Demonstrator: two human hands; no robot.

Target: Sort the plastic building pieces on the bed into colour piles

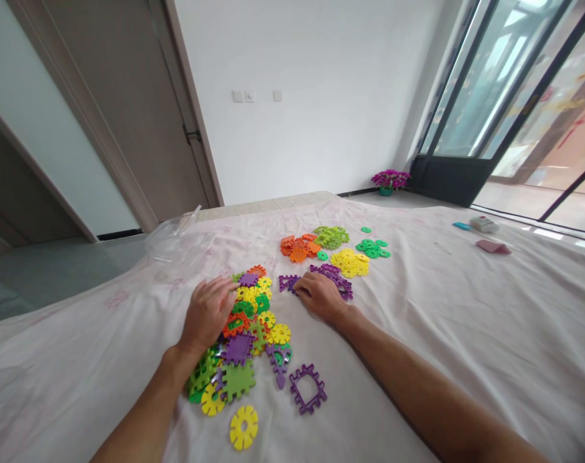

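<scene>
A crumpled clear plastic bag (176, 241) lay at the left of the frame on the pale cloth (432, 289); what it contained could not be made out. Toward the upper right, a green pot (386, 191) held magenta flowers (391, 177).

Left of the lower centre spread a mixed pile (239, 350) of orange, yellow, green and purple plastic pieces. The left hand (208, 312) lay along its upper left side, fingers fairly straight and close together; the underside was hidden, so whether it had hold of anything could not be told. That hand and its forearm blocked the pile's left edge. At the centre, the right hand (321, 296) bent its fingers down at a purple piece (287, 282) (only the left part peeped out); pinched or merely touched, one could not tell. The same hand covered part of a purple group (340, 283).

Just above were orange (298, 255), lime (331, 238), yellow (350, 262) and green clusters (368, 248). A purple square frame (295, 389) and a yellow disc (244, 441) lay apart at lower centre, a pink item (493, 247) at the right.
</scene>
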